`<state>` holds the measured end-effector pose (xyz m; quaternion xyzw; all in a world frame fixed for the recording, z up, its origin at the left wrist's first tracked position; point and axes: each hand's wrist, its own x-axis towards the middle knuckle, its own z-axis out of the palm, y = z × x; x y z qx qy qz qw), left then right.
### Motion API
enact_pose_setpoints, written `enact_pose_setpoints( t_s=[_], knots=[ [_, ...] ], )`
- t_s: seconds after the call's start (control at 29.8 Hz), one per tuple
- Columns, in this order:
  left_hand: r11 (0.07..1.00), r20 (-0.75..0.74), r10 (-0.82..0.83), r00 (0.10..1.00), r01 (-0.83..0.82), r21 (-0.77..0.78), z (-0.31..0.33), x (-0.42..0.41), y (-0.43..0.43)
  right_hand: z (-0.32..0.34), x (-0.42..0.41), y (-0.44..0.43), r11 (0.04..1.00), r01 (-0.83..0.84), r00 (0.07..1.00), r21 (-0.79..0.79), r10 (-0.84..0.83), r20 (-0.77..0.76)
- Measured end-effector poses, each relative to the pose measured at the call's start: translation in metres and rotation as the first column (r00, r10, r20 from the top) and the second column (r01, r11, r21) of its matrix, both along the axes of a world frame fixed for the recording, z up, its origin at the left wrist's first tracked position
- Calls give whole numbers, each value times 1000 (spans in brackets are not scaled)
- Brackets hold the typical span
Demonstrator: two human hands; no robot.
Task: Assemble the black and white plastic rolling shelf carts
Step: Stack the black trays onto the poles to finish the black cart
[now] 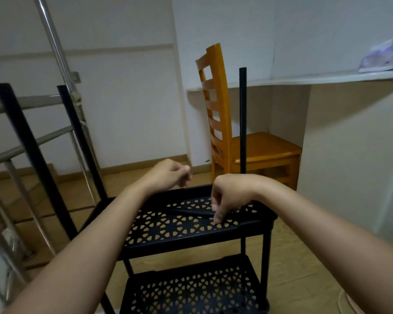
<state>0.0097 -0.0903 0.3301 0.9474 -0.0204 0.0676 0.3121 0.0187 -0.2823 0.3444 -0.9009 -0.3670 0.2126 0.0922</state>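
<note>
A black plastic shelf cart stands in front of me with two perforated shelves, an upper shelf and a lower shelf. Three black poles rise from the upper shelf's corners: two on the left and one at the back right. A loose black pole lies across the upper shelf. My right hand reaches down onto it, fingers curled round its right end. My left hand hovers above the shelf's back edge, fingers loosely curled and holding nothing.
An orange wooden chair stands behind the cart under a white desk top. A metal rack of steel tubes is at the left. A white cabinet side is close on the right. The floor is wood.
</note>
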Motion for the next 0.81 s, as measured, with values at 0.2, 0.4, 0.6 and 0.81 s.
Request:
enact_pose_setpoints(
  t_s=[0.2,0.4,0.6,0.81],
  knots=[
    [952,579,299,759,-196,-235,35,-37,0,35,8,-27,957,119,977,266,-65,-201],
    [991,203,-123,971,111,74,21,-90,-63,23,5,-66,456,403,853,793,127,-507],
    [826,-23,-256,967,231,514,-23,-93,-99,-5,0,-87,159,504,842,849,129,-524],
    [822,144,-174,974,63,565,-40,-96,-108,-8,6,-83,-7,506,846,862,196,-495]
  ],
)
